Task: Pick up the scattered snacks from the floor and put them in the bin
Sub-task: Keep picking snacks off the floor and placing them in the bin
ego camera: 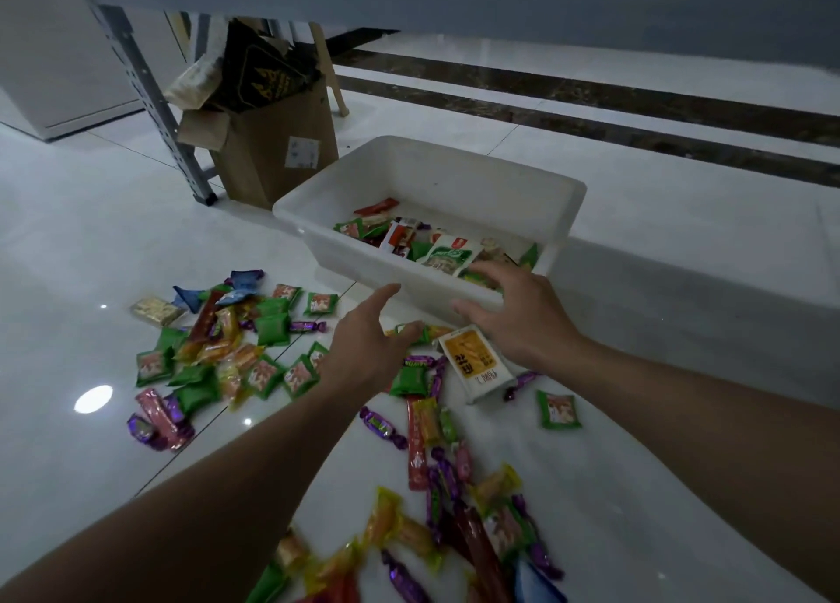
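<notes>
Snacks (272,329) cover much of the glossy white tiled floor (636,443). You have one loose heap at centre left of the frame and a second trail running from the middle down to the bottom edge, so most of the job looks undone. The white plastic bin (454,179) sits on the floor at upper centre, pulled in right beside both heaps, likely so that each transfer is a short reach. It holds a shallow layer of packets, among them a white-and-green pouch (447,254) lying against the near wall. Behind it at upper left stands an open cardboard box (272,148) next to a grey shelf leg (150,93); neither matters to your work. Your right hand (522,311) is spread over the bin's near rim, fingers relaxed and reaching over the contents, with nothing held that you can see, which reads as a hand placed for a drop into the bin. Your left hand (363,348) hovers low over the snacks just in front of the bin, fingers straight and empty, seemingly lined up for the next grab. Just below your right hand lies a white-and-orange packet (477,366), the biggest piece on the floor. A lone green packet (558,409) sits apart to its right, and a purple twist-wrapped candy (382,426) lies below your left wrist.
</notes>
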`<act>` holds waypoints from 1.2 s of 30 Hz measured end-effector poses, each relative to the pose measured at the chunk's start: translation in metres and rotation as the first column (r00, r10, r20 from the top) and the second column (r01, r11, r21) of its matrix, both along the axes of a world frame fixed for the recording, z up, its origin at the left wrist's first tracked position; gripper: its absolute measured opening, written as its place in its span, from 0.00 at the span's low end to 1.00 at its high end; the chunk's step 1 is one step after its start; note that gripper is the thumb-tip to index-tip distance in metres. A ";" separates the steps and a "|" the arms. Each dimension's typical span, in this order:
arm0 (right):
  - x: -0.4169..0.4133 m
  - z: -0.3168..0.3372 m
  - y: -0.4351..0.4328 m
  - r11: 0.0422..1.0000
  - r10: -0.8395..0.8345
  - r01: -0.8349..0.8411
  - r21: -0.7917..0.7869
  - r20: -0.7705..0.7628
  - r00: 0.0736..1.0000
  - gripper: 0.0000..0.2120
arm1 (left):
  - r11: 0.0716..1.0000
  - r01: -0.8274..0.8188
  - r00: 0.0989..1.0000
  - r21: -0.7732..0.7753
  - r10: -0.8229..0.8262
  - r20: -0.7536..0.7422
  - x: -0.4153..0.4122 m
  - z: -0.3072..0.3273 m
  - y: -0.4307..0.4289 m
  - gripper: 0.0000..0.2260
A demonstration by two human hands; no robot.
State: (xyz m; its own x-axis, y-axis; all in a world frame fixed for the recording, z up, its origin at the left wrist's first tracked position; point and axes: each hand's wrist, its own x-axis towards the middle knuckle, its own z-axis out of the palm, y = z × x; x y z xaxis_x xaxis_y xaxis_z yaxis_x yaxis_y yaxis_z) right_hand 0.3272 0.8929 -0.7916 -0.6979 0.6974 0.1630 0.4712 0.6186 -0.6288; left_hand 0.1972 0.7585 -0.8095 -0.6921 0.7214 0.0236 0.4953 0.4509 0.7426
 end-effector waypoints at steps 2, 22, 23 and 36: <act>0.012 -0.007 -0.012 1.000 -0.014 0.015 -0.027 0.039 0.999 0.28 | 1.000 0.006 1.000 -0.002 -0.006 0.013 0.008 -0.001 -0.004 0.27; 0.076 -0.082 -0.040 0.908 0.404 -0.388 -0.161 0.582 0.706 0.32 | 0.919 0.205 0.974 -0.336 -0.224 -0.019 0.065 -0.092 -0.076 0.27; 0.076 -0.085 -0.042 0.892 0.427 -0.422 -0.162 0.611 0.667 0.31 | 0.891 0.249 0.955 -0.379 -0.291 -0.058 0.067 -0.095 -0.080 0.28; 0.071 -0.120 -0.042 0.830 0.492 -0.525 -0.189 0.692 0.528 0.24 | 0.749 0.421 0.811 -0.511 -0.563 -0.157 0.061 -0.123 -0.070 0.28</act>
State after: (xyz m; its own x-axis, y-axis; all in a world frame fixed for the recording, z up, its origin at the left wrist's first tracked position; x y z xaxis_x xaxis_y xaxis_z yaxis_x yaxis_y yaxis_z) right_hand 0.3986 0.8508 -0.9121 -0.8437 0.1919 -0.5014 0.3433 0.9109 -0.2290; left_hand 0.2587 0.6881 -0.9330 -0.2483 0.9385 -0.2398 0.8929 0.3177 0.3190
